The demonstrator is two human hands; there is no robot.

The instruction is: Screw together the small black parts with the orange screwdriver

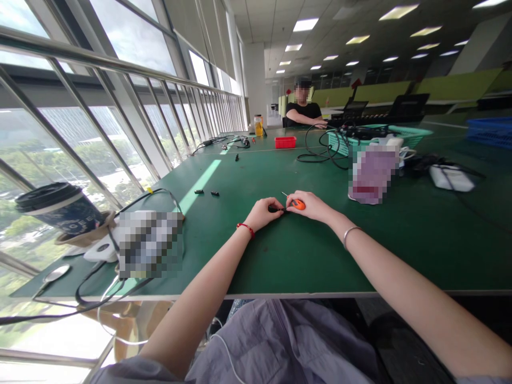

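Observation:
My right hand [314, 206] is closed around a small screwdriver [297, 204] with an orange and black handle. Its thin metal shaft points up and to the left. Between the fingertips of my left hand [261, 214] is a small black part [275, 209], mostly covered by the fingers. Both hands meet low over the green table, fingertips nearly touching. Farther left on the tabletop lie two small black pieces, one black piece [199, 191] beside another black piece [215, 193]. A further dark piece [237, 157] rests behind them.
On the green table [256, 266], a lidded paper cup [60, 210] and cables stand left by the railing [120, 72]. At the back are a red tray [285, 142] and an amber jar [258, 127]. A teal basket [338, 144] with cables is right. A person [304, 109] sits opposite.

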